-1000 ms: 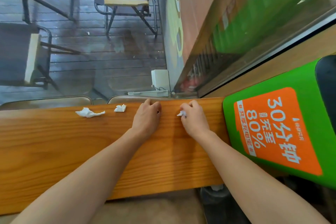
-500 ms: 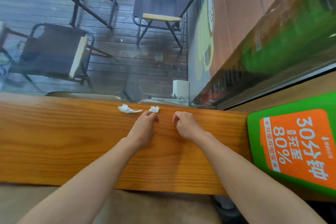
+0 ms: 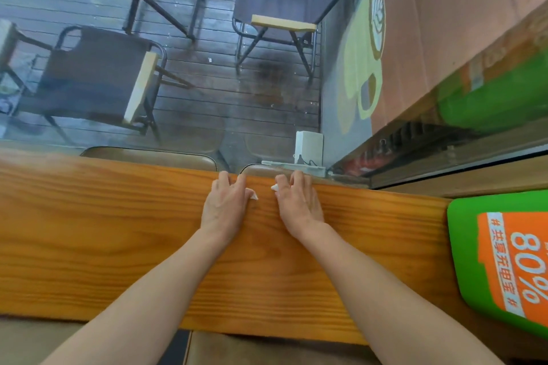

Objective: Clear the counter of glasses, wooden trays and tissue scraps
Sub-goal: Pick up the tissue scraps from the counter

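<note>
Both of my hands lie side by side at the far edge of the wooden counter (image 3: 118, 231). My left hand (image 3: 226, 204) holds a white tissue scrap (image 3: 253, 195), and only a corner of it shows beside the thumb. My right hand (image 3: 296, 201) holds another tissue scrap (image 3: 274, 187), whose tip pokes out on the hand's left side. No loose scraps, glasses or wooden trays show on the counter.
A green and orange power-bank stand (image 3: 501, 258) sits at the counter's right end. Beyond the far edge are chair backs (image 3: 154, 155), a white box (image 3: 308, 147) and a window onto a deck with chairs.
My left hand has moved over the two loose scraps on the far edge; they no longer lie in the open. My right hand has kept its scrap and stayed beside the left.
</note>
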{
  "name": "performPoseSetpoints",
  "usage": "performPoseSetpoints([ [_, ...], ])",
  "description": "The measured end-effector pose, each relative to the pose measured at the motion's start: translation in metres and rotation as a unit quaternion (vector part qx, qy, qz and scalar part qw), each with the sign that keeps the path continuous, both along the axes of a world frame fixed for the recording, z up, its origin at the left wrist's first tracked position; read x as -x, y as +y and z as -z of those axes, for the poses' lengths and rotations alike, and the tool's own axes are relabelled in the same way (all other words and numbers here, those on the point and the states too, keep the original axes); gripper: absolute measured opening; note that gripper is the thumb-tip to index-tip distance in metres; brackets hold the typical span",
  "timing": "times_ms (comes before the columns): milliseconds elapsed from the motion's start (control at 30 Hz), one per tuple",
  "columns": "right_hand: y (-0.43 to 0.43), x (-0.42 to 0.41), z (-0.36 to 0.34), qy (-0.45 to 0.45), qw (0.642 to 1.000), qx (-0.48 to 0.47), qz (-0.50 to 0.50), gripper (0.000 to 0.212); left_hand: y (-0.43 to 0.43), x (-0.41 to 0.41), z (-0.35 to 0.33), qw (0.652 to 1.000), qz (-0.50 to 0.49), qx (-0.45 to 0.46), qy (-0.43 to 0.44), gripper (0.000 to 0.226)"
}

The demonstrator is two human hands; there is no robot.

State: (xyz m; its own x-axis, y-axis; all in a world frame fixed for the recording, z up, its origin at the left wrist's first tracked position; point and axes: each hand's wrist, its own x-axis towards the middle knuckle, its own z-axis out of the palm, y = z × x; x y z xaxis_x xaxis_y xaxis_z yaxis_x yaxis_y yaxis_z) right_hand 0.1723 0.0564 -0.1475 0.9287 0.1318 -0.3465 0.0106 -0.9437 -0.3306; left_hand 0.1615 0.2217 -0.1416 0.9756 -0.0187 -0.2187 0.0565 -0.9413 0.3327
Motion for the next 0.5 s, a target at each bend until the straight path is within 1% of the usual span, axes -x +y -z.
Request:
performPoseSetpoints([
  [67,-0.001,0.005,0.002,0.011,0.999,-0.024,0.032,0.029,0.002,0.007,0.005,0.999,0.044,-0.023,-0.021,0.025],
  [133,-0.003,0.012,0.001,0.022,0.999,-0.028,0.033,0.029,0.002,0.015,0.005,0.997,0.066,-0.032,-0.021,0.020],
  [200,-0.004,0.023,-0.005,-0.005,0.999,-0.030,0.015,0.023,0.000,0.022,0.001,0.998,0.053,-0.016,0.008,0.012],
  [267,-0.007,0.031,-0.016,0.005,0.999,-0.042,0.028,0.022,-0.005,0.028,-0.006,0.998,0.034,0.014,0.045,0.007],
  [333,-0.012,0.039,-0.021,0.024,0.998,-0.039,0.042,0.029,-0.013,0.036,-0.016,0.995,0.034,0.045,0.082,0.011],
  [367,-0.017,0.044,-0.023,0.041,0.996,-0.040,0.066,0.031,-0.018,0.040,-0.022,0.993,0.039,0.058,0.100,0.013],
  [433,-0.032,0.053,-0.031,0.071,0.990,-0.049,0.109,0.028,-0.030,0.047,-0.034,0.988,0.057,0.067,0.123,0.020],
  [500,-0.049,0.065,-0.043,0.101,0.987,-0.054,0.109,0.026,-0.045,0.053,-0.043,0.985,0.082,0.067,0.134,0.025],
])
